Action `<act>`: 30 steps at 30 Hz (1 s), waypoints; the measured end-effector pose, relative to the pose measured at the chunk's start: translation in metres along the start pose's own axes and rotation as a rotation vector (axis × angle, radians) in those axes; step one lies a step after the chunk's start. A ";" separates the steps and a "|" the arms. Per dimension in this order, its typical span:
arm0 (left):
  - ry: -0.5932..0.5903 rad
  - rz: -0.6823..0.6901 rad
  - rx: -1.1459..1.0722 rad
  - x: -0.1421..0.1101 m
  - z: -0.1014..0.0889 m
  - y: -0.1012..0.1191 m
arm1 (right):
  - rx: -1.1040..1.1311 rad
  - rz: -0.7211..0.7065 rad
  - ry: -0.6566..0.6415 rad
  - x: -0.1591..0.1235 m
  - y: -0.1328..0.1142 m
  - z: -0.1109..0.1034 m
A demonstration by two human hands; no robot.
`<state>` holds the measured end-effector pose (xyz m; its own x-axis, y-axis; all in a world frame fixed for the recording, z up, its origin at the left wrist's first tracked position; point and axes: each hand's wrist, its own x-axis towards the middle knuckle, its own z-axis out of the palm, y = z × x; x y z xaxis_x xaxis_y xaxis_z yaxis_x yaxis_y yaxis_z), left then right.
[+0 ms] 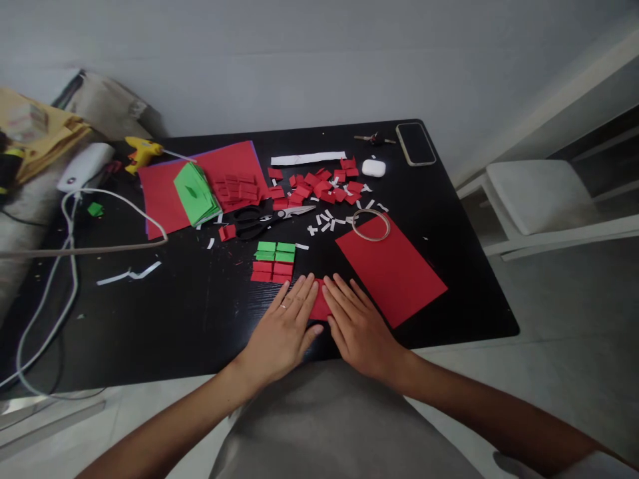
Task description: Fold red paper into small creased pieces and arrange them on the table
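A small piece of red paper (320, 307) lies at the table's front edge, partly hidden under both hands. My left hand (287, 322) rests flat on its left part, fingers stretched out, a ring on one finger. From the right, my right hand (357, 322) lies flat on the same paper with its fingers extended. Just beyond my left hand sit folded green paper pieces (275, 251) and folded red paper pieces (272, 270) in a small block. A larger red sheet (399, 273) lies to the right of my right hand, with a ring-shaped roll (371, 225) on its far corner.
Black-handled scissors (272, 219) lie mid-table beside loose folded red pieces (319, 186) and white paper scraps (327, 221). At left are red sheets (160, 199), green paper (197, 193), a yellow glue gun (142, 153) and white cables (74, 279). A phone (415, 144) and white case (373, 167) lie back right.
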<state>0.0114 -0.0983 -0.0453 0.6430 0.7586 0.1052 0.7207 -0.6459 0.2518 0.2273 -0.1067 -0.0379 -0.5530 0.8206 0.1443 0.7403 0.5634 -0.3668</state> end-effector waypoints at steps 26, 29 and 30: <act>-0.066 -0.019 0.026 -0.012 -0.002 0.005 | -0.023 0.073 -0.062 -0.005 -0.004 0.005; -0.071 -0.026 0.024 -0.012 -0.001 0.006 | 0.003 0.059 -0.026 0.000 -0.011 0.004; -0.075 -0.027 0.021 -0.011 0.000 0.006 | 0.004 0.054 -0.029 0.001 -0.014 0.005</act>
<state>0.0084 -0.1109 -0.0449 0.6405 0.7675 0.0262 0.7427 -0.6278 0.2330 0.2146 -0.1140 -0.0370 -0.5232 0.8466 0.0971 0.7679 0.5178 -0.3772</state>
